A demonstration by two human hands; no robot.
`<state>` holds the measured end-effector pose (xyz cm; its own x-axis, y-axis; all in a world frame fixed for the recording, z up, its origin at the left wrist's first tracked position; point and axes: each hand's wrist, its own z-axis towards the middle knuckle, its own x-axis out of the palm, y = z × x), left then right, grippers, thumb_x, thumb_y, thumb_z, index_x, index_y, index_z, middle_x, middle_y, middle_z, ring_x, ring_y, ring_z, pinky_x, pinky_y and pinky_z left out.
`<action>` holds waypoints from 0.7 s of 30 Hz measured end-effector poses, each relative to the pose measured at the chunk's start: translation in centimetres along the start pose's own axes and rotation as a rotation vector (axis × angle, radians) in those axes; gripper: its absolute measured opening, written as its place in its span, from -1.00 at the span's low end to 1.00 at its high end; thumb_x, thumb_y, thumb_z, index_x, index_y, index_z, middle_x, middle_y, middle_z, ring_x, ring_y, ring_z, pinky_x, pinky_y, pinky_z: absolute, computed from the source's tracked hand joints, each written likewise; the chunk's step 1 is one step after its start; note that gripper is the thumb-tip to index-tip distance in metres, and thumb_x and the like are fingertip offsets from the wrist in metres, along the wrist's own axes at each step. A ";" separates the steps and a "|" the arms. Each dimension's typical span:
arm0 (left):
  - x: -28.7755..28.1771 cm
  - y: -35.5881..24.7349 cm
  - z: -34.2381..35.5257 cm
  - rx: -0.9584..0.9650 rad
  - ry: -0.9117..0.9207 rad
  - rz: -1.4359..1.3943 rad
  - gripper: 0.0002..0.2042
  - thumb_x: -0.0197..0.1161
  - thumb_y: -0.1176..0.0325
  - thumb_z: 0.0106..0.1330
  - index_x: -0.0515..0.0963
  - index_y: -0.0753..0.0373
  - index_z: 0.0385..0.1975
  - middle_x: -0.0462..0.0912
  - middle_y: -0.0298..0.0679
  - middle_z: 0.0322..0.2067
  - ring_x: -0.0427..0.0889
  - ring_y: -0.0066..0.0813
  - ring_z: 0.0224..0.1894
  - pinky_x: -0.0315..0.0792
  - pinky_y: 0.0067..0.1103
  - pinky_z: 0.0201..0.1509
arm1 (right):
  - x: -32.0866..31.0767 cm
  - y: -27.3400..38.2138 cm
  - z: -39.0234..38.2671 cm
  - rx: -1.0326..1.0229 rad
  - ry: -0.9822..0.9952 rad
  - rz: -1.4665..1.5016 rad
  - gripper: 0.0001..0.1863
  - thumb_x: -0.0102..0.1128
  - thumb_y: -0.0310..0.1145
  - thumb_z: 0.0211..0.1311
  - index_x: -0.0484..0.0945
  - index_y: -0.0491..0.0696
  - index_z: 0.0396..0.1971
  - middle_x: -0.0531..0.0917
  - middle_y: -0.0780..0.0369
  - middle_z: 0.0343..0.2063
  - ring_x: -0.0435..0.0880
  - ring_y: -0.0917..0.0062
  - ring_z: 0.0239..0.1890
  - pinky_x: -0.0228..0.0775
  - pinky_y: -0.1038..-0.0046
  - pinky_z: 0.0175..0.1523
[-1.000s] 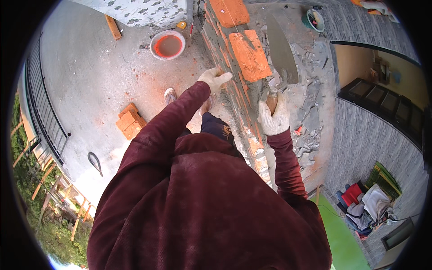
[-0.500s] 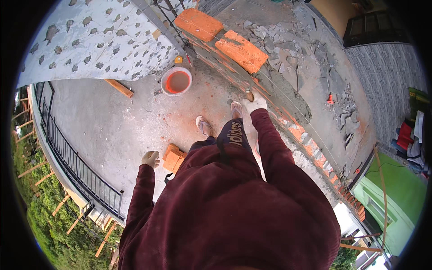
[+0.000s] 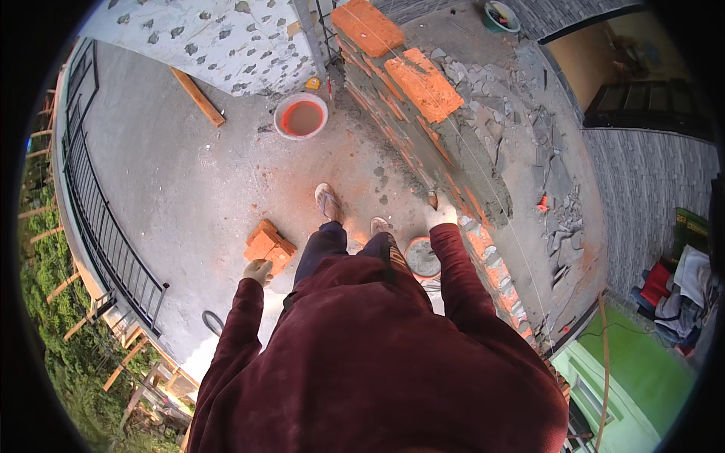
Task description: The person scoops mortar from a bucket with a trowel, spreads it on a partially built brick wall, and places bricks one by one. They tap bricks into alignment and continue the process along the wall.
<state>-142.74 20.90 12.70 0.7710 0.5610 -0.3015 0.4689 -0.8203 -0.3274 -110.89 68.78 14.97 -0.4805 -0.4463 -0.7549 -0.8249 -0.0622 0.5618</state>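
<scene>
My right hand [image 3: 441,213], in a pale glove, is closed around the brown handle [image 3: 432,199] of a tool whose blade or head I cannot make out. It is beside the low brick wall [image 3: 400,124], right of my legs. Wet grey mortar [image 3: 483,177] lies along the wall top, beyond which sit an orange brick [image 3: 424,84] and another brick [image 3: 368,26]. A bucket of grey mortar [image 3: 423,257] stands by my right forearm. My gloved left hand [image 3: 258,272] hangs with its fingers curled, nothing visible in them, near a small pile of bricks [image 3: 269,245].
A pale bucket [image 3: 300,117] with reddish inner sides holds murky liquid; a yellow tape measure [image 3: 313,83] lies behind it. A wooden plank [image 3: 198,97] lies at far left. A black railing [image 3: 113,219] edges the floor. Broken tile rubble [image 3: 555,174] covers ground beyond the wall.
My view has shifted and my feet have moved, with the mortar bucket now showing by my right forearm. My right hand keeps hold of the handled tool; my left hand is nearer the brick pile.
</scene>
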 end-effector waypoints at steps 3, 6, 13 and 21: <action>3.4 3.8 -3.6 -0.036 -0.075 0.126 -0.54 0.35 0.07 0.30 0.57 0.27 0.07 0.73 -0.14 -0.16 0.75 -0.38 -0.29 0.60 -0.46 -0.28 | 4.4 -6.0 2.8 -0.055 -0.154 0.035 -0.66 0.19 -0.28 0.20 0.59 -0.19 -0.11 0.67 -0.17 -0.29 0.66 -0.13 -0.13 0.49 0.16 -0.02; 5.7 12.2 -5.0 -0.157 -0.086 0.031 -0.50 0.33 0.05 0.33 0.54 0.20 0.18 0.71 -0.16 -0.07 0.76 -0.36 -0.17 0.63 -0.45 -0.14 | 4.4 -11.0 -0.1 0.077 0.119 0.071 -0.42 0.43 -0.28 0.09 0.57 -0.26 0.10 0.65 0.24 -0.41 0.60 0.56 -0.35 0.47 0.46 -0.12; 12.6 27.7 -4.0 -0.470 -0.187 -0.207 -0.33 0.41 0.02 0.26 0.43 0.23 0.30 0.70 -0.13 -0.02 0.74 -0.34 -0.20 0.61 -0.42 -0.21 | 0.2 -19.4 -5.8 0.439 0.612 -0.284 -0.62 0.41 -0.27 0.14 0.58 -0.10 -0.08 0.68 0.18 -0.40 0.68 0.39 -0.43 0.51 0.30 -0.33; 16.4 28.2 19.2 -0.400 -0.379 -1.713 -0.16 0.22 -0.17 0.42 0.11 0.27 0.49 0.15 0.08 0.47 0.19 0.07 0.49 0.33 0.01 0.41 | -2.3 -22.4 -12.2 0.768 0.674 -0.532 -0.78 0.33 -0.28 0.21 0.50 -0.05 -0.29 0.48 0.28 -0.64 0.47 0.52 -0.72 0.31 0.37 -0.61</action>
<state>-125.17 9.10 -18.71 -0.7362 0.6719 -0.0813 0.6656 0.6971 -0.2664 -87.67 60.33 8.18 0.0483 -0.9277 -0.3701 -0.9505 0.0712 -0.3026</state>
